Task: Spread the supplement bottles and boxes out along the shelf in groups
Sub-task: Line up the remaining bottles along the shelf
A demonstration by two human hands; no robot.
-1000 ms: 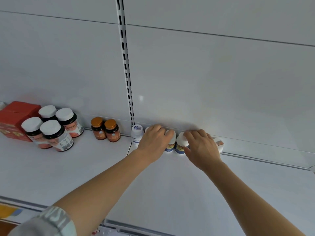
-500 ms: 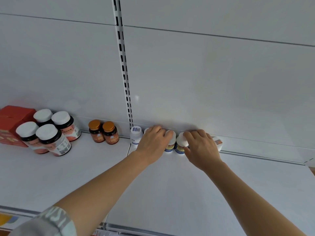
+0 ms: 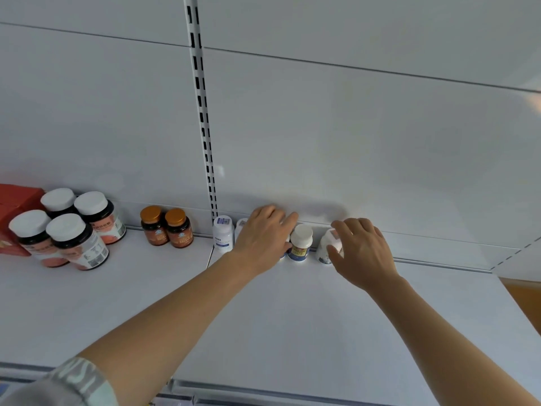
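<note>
My left hand (image 3: 263,238) grips a white bottle at the back of the shelf (image 3: 292,317); that bottle is almost wholly hidden under my fingers. Right beside my thumb stands a white-capped bottle with a blue and yellow label (image 3: 301,244), with no hand on it. My right hand (image 3: 361,253) curls over the top of another white bottle (image 3: 327,249) further right. Left of my left hand stand a small white bottle (image 3: 223,235) and a second one (image 3: 241,227), partly hidden.
Two amber bottles with gold caps (image 3: 165,227) stand left of the slotted upright (image 3: 205,127). Several black bottles with white caps (image 3: 67,227) and a red box (image 3: 14,200) sit at the far left. The shelf ends at the right (image 3: 515,294).
My right hand has left the blue-labelled bottle and moved right onto the rightmost white bottle. The blue-labelled bottle now stands uncovered. My left hand has stayed in place.
</note>
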